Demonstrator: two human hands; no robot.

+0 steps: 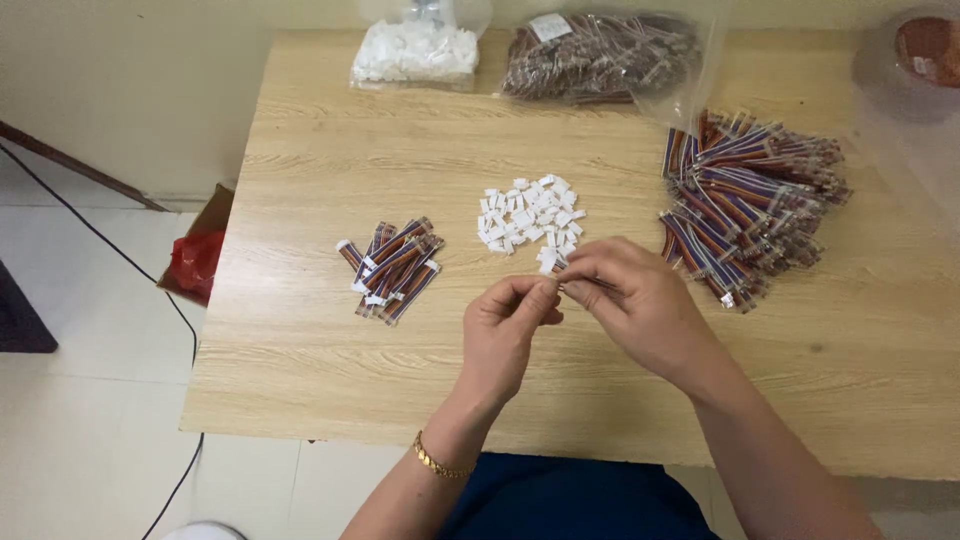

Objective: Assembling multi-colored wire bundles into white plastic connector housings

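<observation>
Both hands are meeting at frame centre over the counter (300, 380): left hand (505, 335) pinching a white connector (548, 266), right hand (640, 305) pinching a wire end; loose connectors (530, 215) lying just above, ribbon-wire bundles (750, 200) piling right.

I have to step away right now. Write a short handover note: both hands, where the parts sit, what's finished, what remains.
Left hand pinches a small white connector.
Right hand holds a short wire lead at that connector; the join is hidden.
Loose white connectors lie mid-table.
Done: small pile of leads with white ends, left.
Left: big pile of coloured leads, right, plus two full bags at the back.
</observation>
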